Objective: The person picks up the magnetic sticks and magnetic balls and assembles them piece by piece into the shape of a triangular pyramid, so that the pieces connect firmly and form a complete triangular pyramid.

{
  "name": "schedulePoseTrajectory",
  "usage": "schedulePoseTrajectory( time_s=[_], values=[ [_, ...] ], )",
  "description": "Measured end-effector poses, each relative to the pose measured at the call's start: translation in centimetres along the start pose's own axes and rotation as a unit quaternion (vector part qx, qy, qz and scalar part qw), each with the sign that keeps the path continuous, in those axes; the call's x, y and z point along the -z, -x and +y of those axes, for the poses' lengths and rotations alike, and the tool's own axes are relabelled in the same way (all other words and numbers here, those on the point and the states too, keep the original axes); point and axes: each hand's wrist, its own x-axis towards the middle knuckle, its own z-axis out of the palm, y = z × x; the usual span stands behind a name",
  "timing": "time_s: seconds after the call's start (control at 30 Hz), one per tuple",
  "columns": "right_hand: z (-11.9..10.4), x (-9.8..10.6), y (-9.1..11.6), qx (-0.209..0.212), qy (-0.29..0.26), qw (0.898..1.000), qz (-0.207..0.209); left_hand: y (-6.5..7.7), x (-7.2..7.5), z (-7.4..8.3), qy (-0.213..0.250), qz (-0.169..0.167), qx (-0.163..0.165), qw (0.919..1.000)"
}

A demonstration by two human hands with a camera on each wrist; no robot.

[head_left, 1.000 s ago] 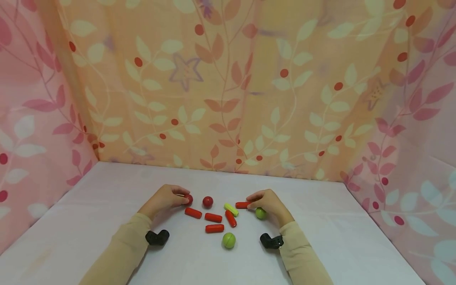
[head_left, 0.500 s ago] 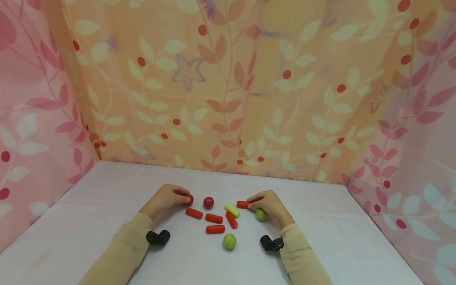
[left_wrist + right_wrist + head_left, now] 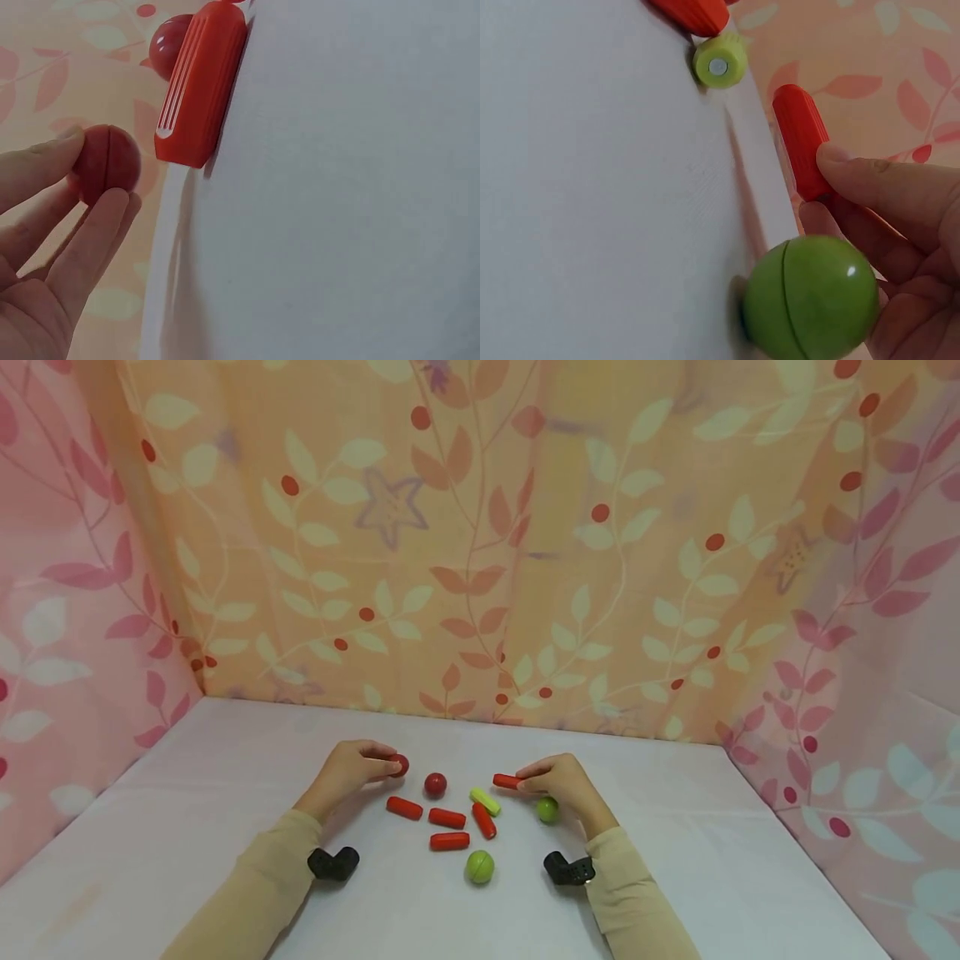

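Observation:
My left hand [image 3: 354, 772] pinches a red ball [image 3: 109, 161] between thumb and fingertips; a seam runs round the ball. It is held up off the white table at the left of the group. On the other side, my right hand [image 3: 564, 787] grips a short red ribbed rod [image 3: 801, 139] by one end, its free end pointing left. Close under that hand sits a green ball [image 3: 810, 296]. A second red ball [image 3: 435, 785] lies between the hands, with a yellow-green rod [image 3: 485, 801] nearer the right hand. The yellow-green rod shows a round grey disc in its end.
Several loose red rods [image 3: 447, 818] lie in the middle of the white table [image 3: 420, 910]. Another green ball [image 3: 480, 867] rests nearest me. Patterned cloth [image 3: 480, 543] hangs behind and at both sides. Each wrist carries a black camera mount [image 3: 333, 863].
Both hands have lifted slightly, the red ball rising in the left and the red rod in the right. The rod has also shifted a little left. The loose pieces stay put.

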Motion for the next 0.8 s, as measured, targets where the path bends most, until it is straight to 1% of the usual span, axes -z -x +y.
schedulePoseTrajectory(
  time_s=[0.1, 0.27, 0.33, 0.53, 0.67, 0.8],
  values=[
    [-0.4, 0.1, 0.2, 0.014, 0.009, 1.0, 0.005, 0.0, -0.2, 0.3, 0.009, 0.011, -0.004, 0.9999],
    [-0.8, 0.0, 0.5, 0.015, 0.011, 1.0, 0.003, 0.1, -0.6, 0.7, 0.016, 0.027, -0.015, 0.9994],
    [-0.9, -0.1, 0.7, 0.011, 0.009, 1.0, -0.001, 0.3, -0.9, 0.8, 0.02, 0.028, -0.019, 0.9992],
    [-1.7, -0.4, 0.9, 0.024, 0.008, 1.0, 0.0, 0.8, -1.7, 1.2, 0.038, 0.034, -0.029, 0.9983],
    [-2.0, -0.7, 1.0, 0.024, 0.004, 1.0, -0.003, 0.9, -2.0, 1.4, 0.038, 0.042, -0.026, 0.998],
    [-2.3, -0.9, 1.2, 0.025, -0.001, 1.0, -0.004, 1.0, -2.3, 1.6, 0.038, 0.039, -0.024, 0.9982]
  ],
)
